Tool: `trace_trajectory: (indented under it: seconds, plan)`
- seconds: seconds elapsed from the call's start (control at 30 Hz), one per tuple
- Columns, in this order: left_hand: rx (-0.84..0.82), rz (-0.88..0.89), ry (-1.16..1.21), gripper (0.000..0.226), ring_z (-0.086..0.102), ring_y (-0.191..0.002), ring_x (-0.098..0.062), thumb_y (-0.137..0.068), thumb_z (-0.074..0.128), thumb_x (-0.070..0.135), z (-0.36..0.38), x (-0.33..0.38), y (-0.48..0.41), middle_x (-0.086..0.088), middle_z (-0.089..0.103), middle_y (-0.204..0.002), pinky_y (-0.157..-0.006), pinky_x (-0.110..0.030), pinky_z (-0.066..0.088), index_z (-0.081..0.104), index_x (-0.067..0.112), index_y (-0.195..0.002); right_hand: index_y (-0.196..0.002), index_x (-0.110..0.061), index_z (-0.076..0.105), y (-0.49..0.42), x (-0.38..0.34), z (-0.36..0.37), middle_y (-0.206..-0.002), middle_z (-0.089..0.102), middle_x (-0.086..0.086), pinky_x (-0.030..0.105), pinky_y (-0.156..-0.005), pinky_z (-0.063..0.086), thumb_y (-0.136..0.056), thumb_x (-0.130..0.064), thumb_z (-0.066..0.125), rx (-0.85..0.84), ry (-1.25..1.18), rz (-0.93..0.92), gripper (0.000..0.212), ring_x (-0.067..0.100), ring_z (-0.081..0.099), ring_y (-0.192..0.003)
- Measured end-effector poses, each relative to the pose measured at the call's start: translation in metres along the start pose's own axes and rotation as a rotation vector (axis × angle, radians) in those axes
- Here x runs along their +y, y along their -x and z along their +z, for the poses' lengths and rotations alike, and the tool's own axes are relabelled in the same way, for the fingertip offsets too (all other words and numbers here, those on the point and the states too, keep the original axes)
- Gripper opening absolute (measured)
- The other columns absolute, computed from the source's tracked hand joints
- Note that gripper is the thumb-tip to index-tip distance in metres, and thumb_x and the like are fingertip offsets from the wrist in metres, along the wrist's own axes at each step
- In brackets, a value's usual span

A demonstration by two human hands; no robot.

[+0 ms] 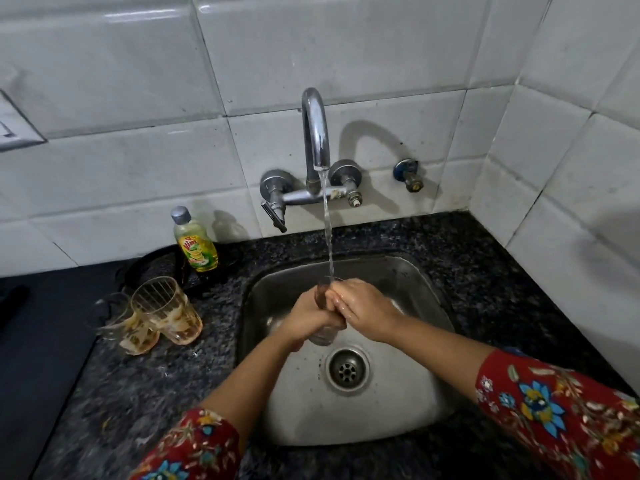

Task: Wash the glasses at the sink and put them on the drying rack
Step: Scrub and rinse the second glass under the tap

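A clear glass (322,336) is held upright over the steel sink (412,282), under the running stream from the tap (316,129). My left hand (308,318) wraps around its side. My right hand (363,306) covers its rim, fingers reaching into or over the mouth. Only the glass's base and part of its rim show. On the counter left of the sink stand three dirty glasses: one ribbed and upright (166,310), one lower in front (138,337), and one further left (112,315).
A yellow-green dish soap bottle (194,242) stands on the dark granite counter (485,258) behind the glasses, beside a dark round dish (152,268). White tiled walls close the back and right. A small valve (408,174) sticks out right of the tap. The drain (347,370) lies below my hands.
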State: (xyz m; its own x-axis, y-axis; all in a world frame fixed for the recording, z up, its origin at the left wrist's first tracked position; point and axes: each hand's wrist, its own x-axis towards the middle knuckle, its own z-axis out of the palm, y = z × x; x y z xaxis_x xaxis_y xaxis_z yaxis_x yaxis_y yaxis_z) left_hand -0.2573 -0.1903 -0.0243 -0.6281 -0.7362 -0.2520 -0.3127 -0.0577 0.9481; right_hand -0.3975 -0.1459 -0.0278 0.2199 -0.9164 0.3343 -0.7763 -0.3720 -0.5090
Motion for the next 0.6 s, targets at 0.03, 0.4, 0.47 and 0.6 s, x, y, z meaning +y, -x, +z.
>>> trace_trajectory:
  seconds: [0.03, 0.4, 0.47, 0.6]
  plan:
    - [0.170, -0.002, -0.136, 0.026, 0.065, -0.074, -0.016, -0.070, 0.070, 0.004, 0.007, -0.001, -0.002, 0.005, 0.067, -0.076, -0.062, -0.025, 0.048, 0.060, 0.017, -0.090, -0.083, -0.010, 0.058, -0.003, -0.004, 0.003, -0.079, 0.066, 0.007, 0.038, -0.078, 0.047, -0.097, -0.029, 0.035, 0.018, -0.018, 0.118, 0.033, 0.022, 0.060, -0.075]
    - [-0.103, 0.050, -0.034, 0.024, 0.064, -0.063, -0.010, -0.067, 0.068, -0.010, -0.011, 0.010, -0.005, 0.004, 0.066, -0.065, -0.058, -0.020, 0.049, 0.062, 0.011, -0.078, -0.090, -0.008, 0.059, -0.002, -0.004, -0.005, -0.086, 0.066, 0.009, 0.033, -0.072, 0.045, -0.095, -0.018, 0.042, -0.015, 0.003, 0.058, 0.020, 0.023, 0.059, -0.078]
    - [0.249, 0.028, -0.242, 0.026, 0.064, -0.069, -0.013, -0.067, 0.074, 0.007, 0.005, 0.005, -0.007, 0.005, 0.066, -0.074, -0.055, -0.023, 0.045, 0.059, 0.018, -0.085, -0.093, -0.010, 0.057, -0.016, -0.009, 0.001, -0.090, 0.068, 0.011, 0.041, -0.073, 0.048, -0.098, -0.025, 0.038, -0.025, 0.099, 0.235, 0.025, 0.029, 0.063, -0.082]
    - [0.302, 0.149, -0.305, 0.026, 0.063, -0.073, -0.002, -0.069, 0.075, 0.010, 0.000, 0.008, -0.006, 0.009, 0.066, -0.079, -0.063, -0.021, 0.043, 0.059, 0.022, -0.085, -0.090, -0.007, 0.057, -0.013, -0.013, -0.002, -0.088, 0.067, 0.012, 0.036, -0.072, 0.047, -0.097, -0.031, 0.034, 0.043, -0.037, 0.164, 0.035, 0.026, 0.062, -0.080]
